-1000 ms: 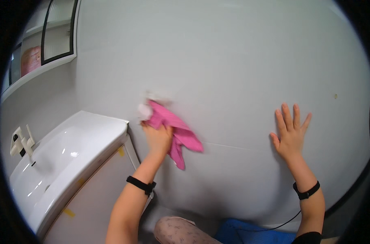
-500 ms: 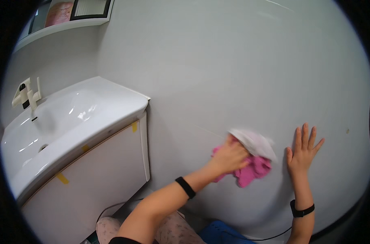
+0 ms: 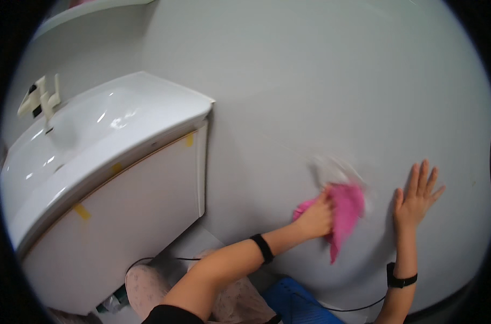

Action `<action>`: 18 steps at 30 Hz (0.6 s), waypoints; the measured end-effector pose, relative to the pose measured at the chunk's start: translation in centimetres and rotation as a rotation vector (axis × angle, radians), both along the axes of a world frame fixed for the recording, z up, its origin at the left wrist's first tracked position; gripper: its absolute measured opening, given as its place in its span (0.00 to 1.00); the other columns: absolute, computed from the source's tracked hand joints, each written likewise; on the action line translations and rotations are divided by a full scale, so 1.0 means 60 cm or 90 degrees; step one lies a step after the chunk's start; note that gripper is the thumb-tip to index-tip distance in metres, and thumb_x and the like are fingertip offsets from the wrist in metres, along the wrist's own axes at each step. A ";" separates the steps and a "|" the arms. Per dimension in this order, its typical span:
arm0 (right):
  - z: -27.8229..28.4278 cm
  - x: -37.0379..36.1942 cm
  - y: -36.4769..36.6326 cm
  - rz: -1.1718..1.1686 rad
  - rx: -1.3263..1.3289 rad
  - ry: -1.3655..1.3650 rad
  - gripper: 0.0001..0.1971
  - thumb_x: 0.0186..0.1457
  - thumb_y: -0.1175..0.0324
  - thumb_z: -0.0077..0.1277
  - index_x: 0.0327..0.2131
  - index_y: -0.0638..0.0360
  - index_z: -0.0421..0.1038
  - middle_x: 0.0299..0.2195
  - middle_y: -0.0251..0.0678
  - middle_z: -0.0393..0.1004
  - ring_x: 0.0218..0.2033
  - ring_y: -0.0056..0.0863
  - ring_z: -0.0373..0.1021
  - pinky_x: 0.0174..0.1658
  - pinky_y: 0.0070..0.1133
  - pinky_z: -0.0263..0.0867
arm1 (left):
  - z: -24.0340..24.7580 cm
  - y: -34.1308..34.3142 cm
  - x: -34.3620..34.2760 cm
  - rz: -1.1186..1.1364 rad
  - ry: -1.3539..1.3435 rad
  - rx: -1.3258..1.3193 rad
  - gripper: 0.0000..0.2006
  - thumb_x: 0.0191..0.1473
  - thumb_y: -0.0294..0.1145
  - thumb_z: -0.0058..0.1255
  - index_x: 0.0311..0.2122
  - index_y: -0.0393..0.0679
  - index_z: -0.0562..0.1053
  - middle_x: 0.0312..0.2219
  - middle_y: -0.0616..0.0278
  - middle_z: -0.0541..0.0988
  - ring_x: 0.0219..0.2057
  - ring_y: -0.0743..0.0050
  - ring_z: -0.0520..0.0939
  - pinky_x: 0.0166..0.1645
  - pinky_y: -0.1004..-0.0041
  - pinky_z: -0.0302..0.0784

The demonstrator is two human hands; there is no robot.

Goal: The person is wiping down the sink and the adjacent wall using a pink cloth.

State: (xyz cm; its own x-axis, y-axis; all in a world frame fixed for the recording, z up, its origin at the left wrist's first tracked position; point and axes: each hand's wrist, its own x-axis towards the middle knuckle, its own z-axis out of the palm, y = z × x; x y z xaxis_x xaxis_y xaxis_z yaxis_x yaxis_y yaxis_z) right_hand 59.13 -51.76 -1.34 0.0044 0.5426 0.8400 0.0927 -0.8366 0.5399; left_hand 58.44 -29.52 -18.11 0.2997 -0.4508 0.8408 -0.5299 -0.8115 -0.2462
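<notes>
The left hand, fingers closed on the pink cloth, had swept it across the wall to right of centre frame, nearer the splayed right hand, covering a fresh stretch

Pink cloth bunched, one corner dangling; white cloth, blurred, just above; both against the grey wall.

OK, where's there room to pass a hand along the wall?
The wall above the pink cloth, right of the sink, looks bare. Lower down is crowded: the left hand holds the cloth; the right hand rests nearby.
</notes>
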 end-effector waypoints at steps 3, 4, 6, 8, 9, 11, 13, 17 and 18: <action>-0.001 -0.002 -0.004 -0.011 -0.010 -0.010 0.29 0.61 0.48 0.30 0.63 0.46 0.52 0.66 0.31 0.47 0.68 0.39 0.39 0.63 0.53 0.26 | 0.017 0.026 0.003 -0.077 -0.018 -0.045 0.21 0.52 0.48 0.46 0.50 0.52 0.70 0.50 0.60 0.71 0.55 0.61 0.66 0.64 0.42 0.45; 0.000 -0.004 -0.006 -0.027 -0.011 -0.017 0.29 0.61 0.48 0.29 0.63 0.47 0.51 0.66 0.31 0.47 0.68 0.39 0.38 0.63 0.53 0.26 | 0.031 0.056 0.004 -0.058 0.038 -0.119 0.23 0.49 0.47 0.49 0.50 0.50 0.70 0.49 0.57 0.71 0.54 0.56 0.66 0.63 0.44 0.47; -0.005 -0.010 -0.012 -0.028 -0.011 -0.016 0.29 0.61 0.48 0.29 0.63 0.48 0.51 0.66 0.32 0.46 0.68 0.39 0.38 0.63 0.52 0.25 | 0.059 0.127 -0.008 0.027 0.079 -0.308 0.26 0.45 0.44 0.52 0.50 0.46 0.69 0.48 0.53 0.71 0.52 0.48 0.67 0.62 0.48 0.51; -0.009 -0.014 0.002 -0.019 0.002 -0.008 0.29 0.62 0.48 0.28 0.63 0.48 0.51 0.66 0.32 0.46 0.68 0.39 0.38 0.64 0.52 0.25 | 0.053 0.242 0.000 0.144 0.028 -0.493 0.24 0.45 0.37 0.50 0.49 0.37 0.67 0.48 0.44 0.69 0.50 0.37 0.66 0.59 0.50 0.55; -0.010 -0.014 0.005 -0.017 -0.005 -0.026 0.29 0.62 0.49 0.28 0.63 0.48 0.51 0.66 0.32 0.46 0.68 0.39 0.39 0.64 0.51 0.26 | 0.038 0.296 0.007 0.287 0.215 -0.542 0.26 0.48 0.38 0.49 0.51 0.33 0.64 0.48 0.39 0.67 0.53 0.37 0.63 0.59 0.48 0.55; -0.007 -0.018 0.008 -0.005 0.003 -0.024 0.29 0.62 0.49 0.28 0.63 0.48 0.50 0.66 0.32 0.46 0.68 0.39 0.39 0.64 0.51 0.26 | 0.017 0.345 0.029 0.357 -0.085 -0.557 0.24 0.51 0.37 0.48 0.49 0.32 0.65 0.47 0.40 0.69 0.51 0.40 0.66 0.56 0.49 0.58; -0.007 -0.021 0.001 -0.015 0.004 -0.022 0.29 0.62 0.50 0.29 0.63 0.48 0.51 0.66 0.32 0.47 0.68 0.39 0.39 0.64 0.50 0.25 | 0.023 0.312 0.046 0.305 -0.190 -0.608 0.22 0.52 0.37 0.47 0.49 0.33 0.66 0.46 0.43 0.70 0.51 0.41 0.67 0.56 0.50 0.59; -0.005 0.005 0.001 0.010 -0.009 -0.016 0.29 0.61 0.50 0.32 0.62 0.50 0.54 0.65 0.34 0.49 0.68 0.41 0.39 0.63 0.51 0.24 | -0.014 0.150 0.072 0.472 0.431 -0.226 0.16 0.52 0.33 0.46 0.46 0.39 0.70 0.48 0.52 0.71 0.48 0.53 0.72 0.52 0.58 0.67; -0.003 0.007 0.003 -0.015 -0.017 -0.013 0.29 0.61 0.50 0.32 0.62 0.50 0.54 0.65 0.34 0.49 0.68 0.41 0.39 0.63 0.51 0.24 | -0.021 0.097 0.051 0.360 0.353 -0.168 0.16 0.51 0.34 0.47 0.45 0.41 0.71 0.48 0.56 0.71 0.49 0.56 0.72 0.54 0.57 0.64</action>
State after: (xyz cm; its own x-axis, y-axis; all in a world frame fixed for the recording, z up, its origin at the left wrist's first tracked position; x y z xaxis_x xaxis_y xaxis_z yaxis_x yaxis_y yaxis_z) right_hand 59.52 -51.59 -1.50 0.0012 0.5643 0.8255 0.0619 -0.8240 0.5632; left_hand 61.48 -23.71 -19.35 0.8235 0.0836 0.5612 -0.0130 -0.9861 0.1659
